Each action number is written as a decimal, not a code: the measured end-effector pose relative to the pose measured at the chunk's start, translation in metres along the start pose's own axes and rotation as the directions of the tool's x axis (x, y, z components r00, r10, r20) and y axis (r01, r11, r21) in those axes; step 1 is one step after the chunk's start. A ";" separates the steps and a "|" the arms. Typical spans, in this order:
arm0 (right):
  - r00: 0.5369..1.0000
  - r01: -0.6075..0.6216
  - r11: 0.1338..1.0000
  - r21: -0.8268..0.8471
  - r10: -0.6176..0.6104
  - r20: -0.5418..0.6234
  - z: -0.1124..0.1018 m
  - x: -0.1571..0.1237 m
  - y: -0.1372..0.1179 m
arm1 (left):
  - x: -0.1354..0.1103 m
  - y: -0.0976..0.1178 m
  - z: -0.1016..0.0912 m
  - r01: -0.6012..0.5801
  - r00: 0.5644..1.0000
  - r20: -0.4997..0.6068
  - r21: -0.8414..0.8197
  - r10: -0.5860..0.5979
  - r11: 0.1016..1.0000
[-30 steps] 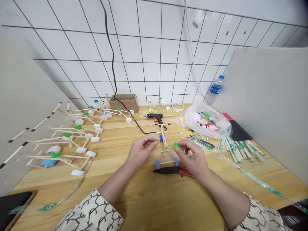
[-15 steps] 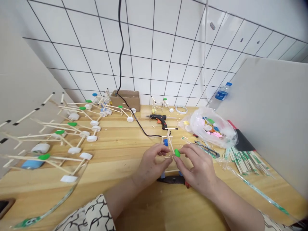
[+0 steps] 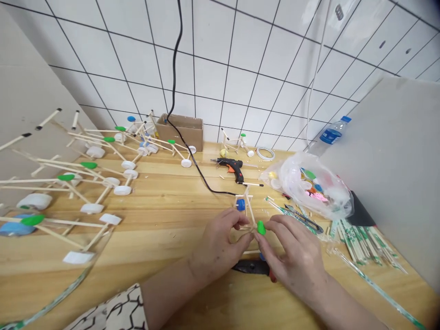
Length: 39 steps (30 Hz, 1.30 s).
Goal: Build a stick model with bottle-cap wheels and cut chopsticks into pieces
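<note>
- On the wooden bench (image 3: 165, 215), head view: left hand (image 3: 216, 250) has its fingers (image 3: 228, 220) curled together around a small stick frame (image 3: 246, 215) with a blue cap (image 3: 241, 205) on it.
- Right hand (image 3: 292, 250) pinches a green oval piece (image 3: 261, 228) in its fingertips, right up against the frame's lower end, just beside the left fingers.
- Black-handled pliers (image 3: 250, 267) lie under the hands, hot glue gun (image 3: 228, 166) further back.

Bright, even light fills the view, with only soft shadows under the left hand (image 3: 218, 250) and right hand (image 3: 292, 252). Glare whitens the plastic bag (image 3: 309, 188) at two o'clock, and wide-angle distortion bends the tiled wall (image 3: 220, 68) toward the edges.
</note>
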State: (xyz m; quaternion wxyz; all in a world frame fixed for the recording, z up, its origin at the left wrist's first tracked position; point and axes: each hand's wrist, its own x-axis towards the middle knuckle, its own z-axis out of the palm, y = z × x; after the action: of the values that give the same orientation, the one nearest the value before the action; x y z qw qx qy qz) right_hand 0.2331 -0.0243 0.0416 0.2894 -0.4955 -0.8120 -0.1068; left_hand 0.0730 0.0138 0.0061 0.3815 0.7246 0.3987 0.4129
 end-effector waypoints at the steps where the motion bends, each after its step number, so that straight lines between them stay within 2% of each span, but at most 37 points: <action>1: 1.000 0.001 1.000 -0.002 -0.001 0.004 0.000 0.000 0.000 | 0.000 0.000 0.000 -0.009 1.000 -0.001 0.007 0.009 1.000; 18: 1.000 0.011 1.000 -0.018 -0.010 0.008 0.002 0.004 -0.001 | -0.001 -0.002 0.005 -0.081 0.997 -0.013 0.007 0.081 0.997; 27: 0.999 0.029 0.999 -0.018 -0.029 -0.021 0.001 0.004 0.001 | -0.002 -0.001 0.005 -0.053 0.999 0.000 -0.010 0.053 0.999; 39: 0.996 0.086 0.989 0.119 -0.085 -0.018 0.001 0.003 0.001 | -0.002 -0.001 0.005 -0.037 0.999 0.018 -0.017 0.037 0.999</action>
State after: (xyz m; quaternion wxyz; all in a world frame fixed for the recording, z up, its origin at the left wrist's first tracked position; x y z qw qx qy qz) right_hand 0.2328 -0.0209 0.0420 0.3190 -0.4412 -0.8356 -0.0734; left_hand 0.0761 0.0119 0.0027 0.3832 0.7324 0.3783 0.4166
